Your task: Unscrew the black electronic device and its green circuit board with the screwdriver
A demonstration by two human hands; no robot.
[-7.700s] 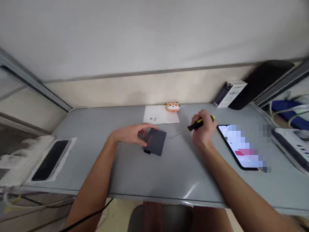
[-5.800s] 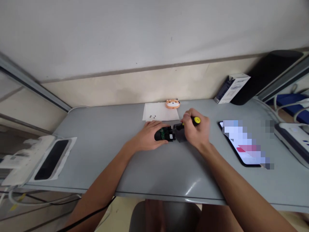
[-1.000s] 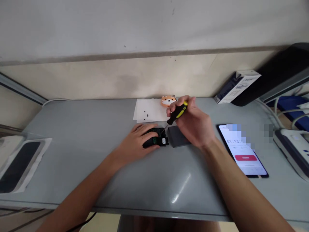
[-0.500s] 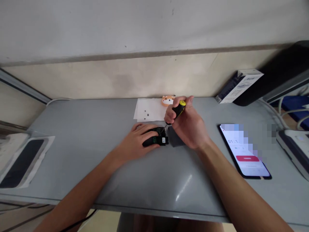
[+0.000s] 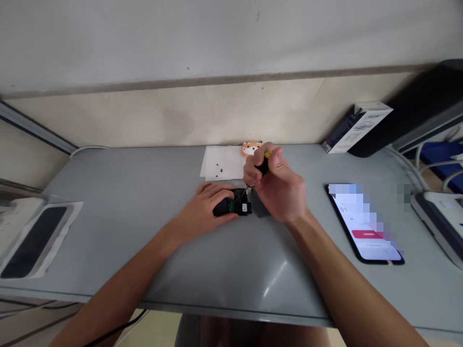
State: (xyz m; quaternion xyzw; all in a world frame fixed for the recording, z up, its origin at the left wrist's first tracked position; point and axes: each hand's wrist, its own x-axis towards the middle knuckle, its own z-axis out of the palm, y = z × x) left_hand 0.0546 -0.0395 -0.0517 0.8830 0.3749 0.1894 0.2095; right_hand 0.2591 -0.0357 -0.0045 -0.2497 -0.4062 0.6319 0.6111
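Note:
My left hand (image 5: 208,205) is closed over an opened black computer mouse (image 5: 244,208), pressing it to the desk. A green circuit board and a small white label show on its uncovered part. My right hand (image 5: 277,185) is wrapped round a black and yellow screwdriver (image 5: 263,166), its shaft slanting down to the left. The tip reaches into the mouse near my left fingertips; what it touches there is too small to make out. A dark grey flat piece (image 5: 262,209) lies beside the mouse, partly hidden under my right hand.
Several tiny black screws (image 5: 221,170) lie on white paper (image 5: 227,159) behind the mouse, near an orange animal-faced item (image 5: 249,148). A lit phone (image 5: 365,231) lies at right, a white and blue box (image 5: 356,127) behind it. A dark phone-shaped item (image 5: 34,243) is at left.
My right hand has turned and shifted slightly left, so the screwdriver handle shows less behind the fingers. My left hand stays on the mouse.

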